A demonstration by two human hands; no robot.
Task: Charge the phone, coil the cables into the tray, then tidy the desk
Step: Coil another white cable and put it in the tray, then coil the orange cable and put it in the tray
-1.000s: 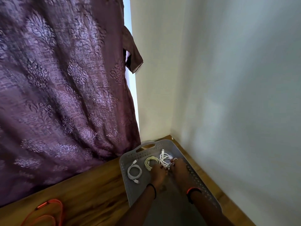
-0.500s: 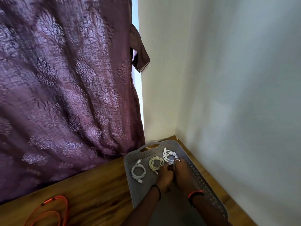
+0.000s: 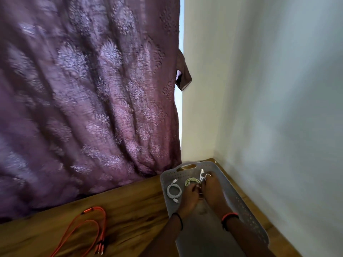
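Both hands sit side by side in the grey tray [image 3: 246,210], left hand [image 3: 189,197] at the greenish coil [image 3: 192,180], right hand [image 3: 212,190] over a white coil [image 3: 202,175], probably lining them up neatly (can't tell if either's gripping), orange cable [image 3: 89,225] loose on the bench [image 3: 133,206] far left of them.

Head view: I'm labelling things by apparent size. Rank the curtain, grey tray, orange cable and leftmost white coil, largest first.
1. curtain
2. grey tray
3. orange cable, though the frame edge cuts it off
4. leftmost white coil, clearly smallest
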